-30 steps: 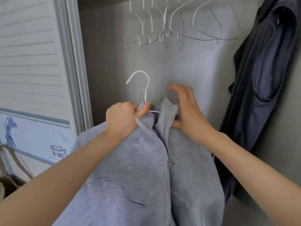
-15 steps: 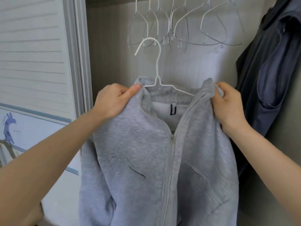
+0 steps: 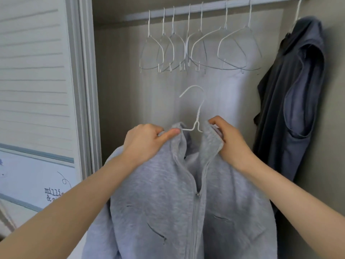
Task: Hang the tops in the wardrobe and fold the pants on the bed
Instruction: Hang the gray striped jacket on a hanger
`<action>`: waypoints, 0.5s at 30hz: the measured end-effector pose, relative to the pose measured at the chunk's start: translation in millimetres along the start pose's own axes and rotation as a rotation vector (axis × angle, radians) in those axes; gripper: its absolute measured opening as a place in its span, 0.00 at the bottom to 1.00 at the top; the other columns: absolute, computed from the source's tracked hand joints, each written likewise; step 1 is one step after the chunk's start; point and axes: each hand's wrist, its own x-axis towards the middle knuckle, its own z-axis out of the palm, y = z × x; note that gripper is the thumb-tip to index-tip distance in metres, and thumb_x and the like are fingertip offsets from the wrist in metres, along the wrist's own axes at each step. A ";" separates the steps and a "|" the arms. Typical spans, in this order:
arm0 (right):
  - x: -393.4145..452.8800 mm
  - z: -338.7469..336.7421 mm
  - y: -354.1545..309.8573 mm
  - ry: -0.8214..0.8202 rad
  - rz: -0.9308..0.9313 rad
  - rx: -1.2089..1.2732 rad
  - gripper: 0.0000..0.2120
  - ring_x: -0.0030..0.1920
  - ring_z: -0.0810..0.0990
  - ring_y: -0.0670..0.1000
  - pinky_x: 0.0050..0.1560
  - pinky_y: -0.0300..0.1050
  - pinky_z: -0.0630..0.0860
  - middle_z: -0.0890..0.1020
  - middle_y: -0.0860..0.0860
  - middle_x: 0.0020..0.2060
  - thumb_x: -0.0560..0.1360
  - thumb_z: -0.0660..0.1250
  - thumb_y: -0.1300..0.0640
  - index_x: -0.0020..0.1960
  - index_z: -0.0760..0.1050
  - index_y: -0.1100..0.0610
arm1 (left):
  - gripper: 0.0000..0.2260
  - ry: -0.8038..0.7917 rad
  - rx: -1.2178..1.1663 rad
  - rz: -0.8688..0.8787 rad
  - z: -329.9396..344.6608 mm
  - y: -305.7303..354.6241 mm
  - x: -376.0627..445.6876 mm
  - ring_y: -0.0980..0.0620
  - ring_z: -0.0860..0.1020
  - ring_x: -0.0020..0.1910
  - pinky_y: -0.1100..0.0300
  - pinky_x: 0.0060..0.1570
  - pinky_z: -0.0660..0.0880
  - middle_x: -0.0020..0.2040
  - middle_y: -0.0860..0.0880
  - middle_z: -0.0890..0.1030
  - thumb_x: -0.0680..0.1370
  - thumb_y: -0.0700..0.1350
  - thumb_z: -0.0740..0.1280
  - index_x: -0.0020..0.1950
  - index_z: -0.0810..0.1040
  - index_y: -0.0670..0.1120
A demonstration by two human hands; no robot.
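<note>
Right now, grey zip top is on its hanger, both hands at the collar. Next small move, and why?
Probably lift the grey zip top so the white hanger hooks onto the rail. The left hand and right hand both grip the collar, the hook sits free well below the rail, and the rail looks bare right of the empty hangers.

script lettering "milli" over "&" on white panel (image 3: 37, 184) left of wardrobe, cut off by forearm
</note>
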 end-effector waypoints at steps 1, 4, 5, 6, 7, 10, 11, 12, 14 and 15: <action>3.4 0.5 -2.6 0.001 -0.008 0.015 0.09 0.37 0.73 0.44 0.39 0.40 0.69 0.79 0.47 0.36 0.76 0.62 0.65 0.49 0.73 0.53 | 0.36 -0.005 0.004 0.003 -0.1 0.4 3.7 0.49 0.68 0.26 0.54 0.33 0.69 0.22 0.49 0.66 0.69 0.76 0.50 0.27 0.63 0.42; 6.2 -8.9 -0.8 0.107 -0.011 0.090 0.04 0.35 0.73 0.42 0.37 0.36 0.68 0.78 0.46 0.34 0.79 0.61 0.61 0.48 0.74 0.55 | 0.36 0.011 0.036 -0.004 -10.0 -15.8 12.0 0.48 0.73 0.29 0.53 0.35 0.72 0.25 0.49 0.73 0.72 0.74 0.51 0.29 0.71 0.40; 5.2 -13.9 2.2 0.167 -0.016 0.101 0.05 0.35 0.73 0.41 0.38 0.35 0.68 0.78 0.46 0.35 0.80 0.60 0.60 0.48 0.74 0.56 | 0.36 0.033 -0.012 -0.034 -13.5 -23.9 14.9 0.48 0.72 0.28 0.53 0.35 0.72 0.25 0.49 0.72 0.74 0.72 0.54 0.29 0.72 0.40; 3.9 -18.4 5.0 0.209 -0.027 0.094 0.05 0.35 0.73 0.40 0.38 0.33 0.68 0.78 0.46 0.35 0.81 0.60 0.59 0.47 0.74 0.55 | 0.34 0.060 -0.123 -0.080 -16.2 -30.8 16.5 0.49 0.68 0.27 0.53 0.34 0.70 0.24 0.49 0.70 0.75 0.70 0.58 0.28 0.69 0.39; 2.6 -22.2 7.0 0.223 -0.045 0.078 0.05 0.35 0.72 0.39 0.37 0.32 0.68 0.78 0.47 0.35 0.81 0.60 0.59 0.47 0.73 0.54 | 0.33 0.092 -0.265 -0.126 -17.2 -35.4 17.3 0.50 0.64 0.26 0.55 0.32 0.67 0.24 0.48 0.66 0.76 0.67 0.61 0.26 0.66 0.39; -5.9 -29.5 13.5 0.179 -0.033 0.057 0.05 0.31 0.70 0.45 0.34 0.35 0.67 0.76 0.55 0.33 0.81 0.59 0.58 0.48 0.72 0.51 | 0.28 0.166 -0.538 -0.239 -14.6 -42.4 18.9 0.52 0.61 0.27 0.60 0.28 0.62 0.25 0.47 0.63 0.76 0.61 0.67 0.26 0.67 0.42; -11.3 -32.9 18.2 0.183 -0.011 0.050 0.05 0.31 0.70 0.49 0.35 0.37 0.68 0.75 0.56 0.33 0.80 0.59 0.58 0.48 0.71 0.51 | 0.27 0.178 -0.583 -0.272 -12.8 -45.2 18.5 0.51 0.61 0.27 0.62 0.27 0.62 0.25 0.47 0.63 0.76 0.60 0.68 0.27 0.69 0.42; -18.0 -36.7 23.4 0.191 0.017 0.028 0.05 0.32 0.72 0.52 0.38 0.39 0.70 0.76 0.56 0.34 0.80 0.59 0.58 0.47 0.70 0.51 | 0.26 0.188 -0.621 -0.304 -11.1 -48.6 17.9 0.51 0.62 0.27 0.63 0.26 0.62 0.25 0.47 0.64 0.76 0.60 0.68 0.28 0.70 0.42; -32.4 -42.3 30.2 0.156 0.091 -0.032 0.04 0.37 0.75 0.50 0.43 0.44 0.72 0.77 0.50 0.36 0.80 0.58 0.53 0.47 0.70 0.50 | 0.25 0.197 -0.676 -0.364 -7.2 -55.2 16.6 0.50 0.63 0.28 0.63 0.28 0.64 0.26 0.47 0.65 0.76 0.58 0.69 0.29 0.72 0.41; -37.1 -43.2 30.2 0.112 0.130 -0.064 0.06 0.38 0.76 0.48 0.44 0.45 0.72 0.77 0.49 0.37 0.80 0.57 0.48 0.48 0.70 0.48 | 0.24 0.194 -0.698 -0.391 -4.7 -57.5 17.1 0.50 0.63 0.29 0.61 0.31 0.65 0.27 0.46 0.66 0.76 0.58 0.69 0.30 0.72 0.41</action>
